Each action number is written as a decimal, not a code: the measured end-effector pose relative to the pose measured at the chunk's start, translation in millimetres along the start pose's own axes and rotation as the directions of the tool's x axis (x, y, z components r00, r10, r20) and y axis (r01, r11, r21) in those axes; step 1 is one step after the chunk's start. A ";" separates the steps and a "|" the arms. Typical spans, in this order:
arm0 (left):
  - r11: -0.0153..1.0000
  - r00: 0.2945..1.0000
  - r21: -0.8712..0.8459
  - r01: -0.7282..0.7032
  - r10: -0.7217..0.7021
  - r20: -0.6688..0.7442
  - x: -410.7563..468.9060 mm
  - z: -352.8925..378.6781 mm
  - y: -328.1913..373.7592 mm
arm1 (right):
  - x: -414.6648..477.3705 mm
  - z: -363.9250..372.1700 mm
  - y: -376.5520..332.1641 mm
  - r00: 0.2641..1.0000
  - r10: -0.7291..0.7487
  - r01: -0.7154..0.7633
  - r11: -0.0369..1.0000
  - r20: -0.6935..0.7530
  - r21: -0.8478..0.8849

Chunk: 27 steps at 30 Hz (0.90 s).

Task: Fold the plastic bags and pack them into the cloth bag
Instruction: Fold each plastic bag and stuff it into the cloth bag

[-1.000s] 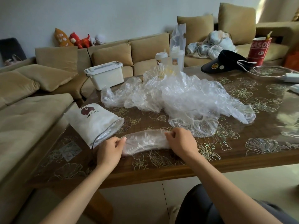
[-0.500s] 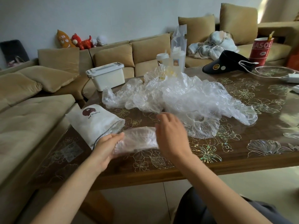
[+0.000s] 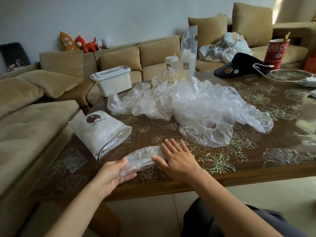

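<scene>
Pinches folded bag [image 3: 142,155] lower-left with left hand [image 3: 109,175], presses upper-right with right hand [image 3: 177,161], fingers straight; cloth bag [image 3: 99,132] nearer left.

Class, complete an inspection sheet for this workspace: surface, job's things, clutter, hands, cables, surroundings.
Surface: glossy floral table.
Job's things: folded plastic bag at near edge; pile of plastic bags unfolded behind; cloth bag on its side, mouth open.
Clutter: drink cups, black visor, red tub.
Hands: left hand grips the folded bag's end; right hand presses flat on it.
Cables: white cable looped at far right.
Surroundings: sofa, white box, plush toys.
</scene>
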<state>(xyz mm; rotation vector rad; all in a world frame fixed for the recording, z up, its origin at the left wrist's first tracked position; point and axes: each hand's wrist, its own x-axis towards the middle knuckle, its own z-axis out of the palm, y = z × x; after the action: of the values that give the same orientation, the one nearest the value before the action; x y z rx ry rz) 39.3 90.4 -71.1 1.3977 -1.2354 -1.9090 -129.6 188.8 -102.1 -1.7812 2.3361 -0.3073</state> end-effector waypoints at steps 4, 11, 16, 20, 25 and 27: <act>0.996 0.999 0.072 -0.045 0.043 0.034 -5.6 -6.9 11.2 | -5.5 -9.6 3.5 0.992 0.127 -0.128 0.991 0.024 0.029; 0.925 0.882 0.232 -0.300 0.176 0.438 -47.1 -29.3 89.3 | -19.1 -80.5 -18.0 0.898 0.224 0.142 0.669 -0.379 0.730; 0.791 0.758 0.508 -0.341 -0.088 0.647 -65.5 -17.1 120.6 | -31.7 -107.1 -38.9 0.946 -0.313 0.029 0.355 0.089 0.934; 0.758 0.822 0.541 -0.365 -0.011 0.569 -56.1 -10.8 115.9 | -16.5 -83.9 -52.8 0.884 -0.409 -0.041 0.417 0.228 0.908; 0.953 0.878 0.123 -0.276 0.199 0.435 -51.1 -23.5 74.1 | -11.0 -71.4 -54.5 0.970 -0.228 -0.002 0.329 0.082 0.944; 0.943 0.878 0.170 -0.284 0.185 0.442 -57.1 -14.8 45.6 | -11.5 -70.6 -53.2 0.978 -0.202 0.022 0.308 0.043 0.951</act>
<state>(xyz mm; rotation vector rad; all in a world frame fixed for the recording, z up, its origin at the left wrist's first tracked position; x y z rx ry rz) 68.1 107.2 -4.4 0.8960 -1.7933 -1.9996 -96.5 189.8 -19.3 -1.1988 1.2797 -1.2284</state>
